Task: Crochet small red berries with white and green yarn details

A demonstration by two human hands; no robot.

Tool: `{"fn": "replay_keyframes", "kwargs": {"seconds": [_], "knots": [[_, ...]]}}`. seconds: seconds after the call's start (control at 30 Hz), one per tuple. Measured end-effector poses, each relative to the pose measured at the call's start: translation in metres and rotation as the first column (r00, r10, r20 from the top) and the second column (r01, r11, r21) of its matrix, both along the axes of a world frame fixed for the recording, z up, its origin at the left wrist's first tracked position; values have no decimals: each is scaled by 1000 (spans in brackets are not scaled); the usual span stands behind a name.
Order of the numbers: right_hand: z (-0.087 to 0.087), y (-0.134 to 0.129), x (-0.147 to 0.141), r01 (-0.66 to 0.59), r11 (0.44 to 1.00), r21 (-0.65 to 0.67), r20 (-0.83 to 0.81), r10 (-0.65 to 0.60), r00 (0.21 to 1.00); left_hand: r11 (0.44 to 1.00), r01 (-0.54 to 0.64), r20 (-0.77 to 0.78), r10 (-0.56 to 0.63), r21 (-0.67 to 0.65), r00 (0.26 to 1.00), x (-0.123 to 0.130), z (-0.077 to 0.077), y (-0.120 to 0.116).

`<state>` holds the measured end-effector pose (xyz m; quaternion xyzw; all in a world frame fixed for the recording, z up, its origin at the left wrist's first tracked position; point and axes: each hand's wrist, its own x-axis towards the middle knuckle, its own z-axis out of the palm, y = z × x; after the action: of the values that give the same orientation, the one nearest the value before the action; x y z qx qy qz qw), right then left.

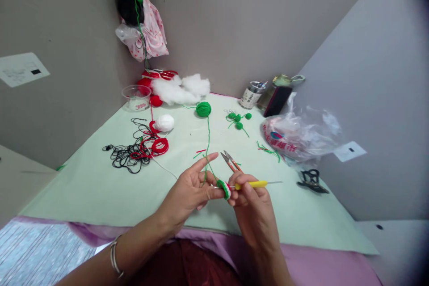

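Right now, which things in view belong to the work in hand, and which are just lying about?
Seemingly in use:
- yellow-handled crochet hook, in the right hand
- green, white and red crochet piece, held in the left hand
- green yarn ball, strand running to the left hand

Apparently lying about:
- black cord tangle
- printed plastic bag
- pen can

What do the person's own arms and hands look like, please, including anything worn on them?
Both the left hand and the right hand are ungloved, and no sleeve shows on either forearm. A slim, silver-coloured bangle circles the left forearm; nothing worn shows on the right one. Between the arms, part of a dark red garment is visible.
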<state>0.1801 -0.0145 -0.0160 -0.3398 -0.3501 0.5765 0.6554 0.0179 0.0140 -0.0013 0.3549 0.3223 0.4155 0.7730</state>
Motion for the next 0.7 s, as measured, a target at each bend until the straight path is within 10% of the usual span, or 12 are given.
{"fn": "replay_keyframes", "kwargs": {"seconds": [0.43, 0.7], "knots": [[6, -2, 26, 90, 993, 82, 103, -98, 990, 987, 116, 204, -91, -111, 975, -5, -4, 1], [-13, -2, 9, 72, 955, 286, 402, -188, 896, 996, 84, 62, -83, -15, 995, 10, -13, -8]]}}
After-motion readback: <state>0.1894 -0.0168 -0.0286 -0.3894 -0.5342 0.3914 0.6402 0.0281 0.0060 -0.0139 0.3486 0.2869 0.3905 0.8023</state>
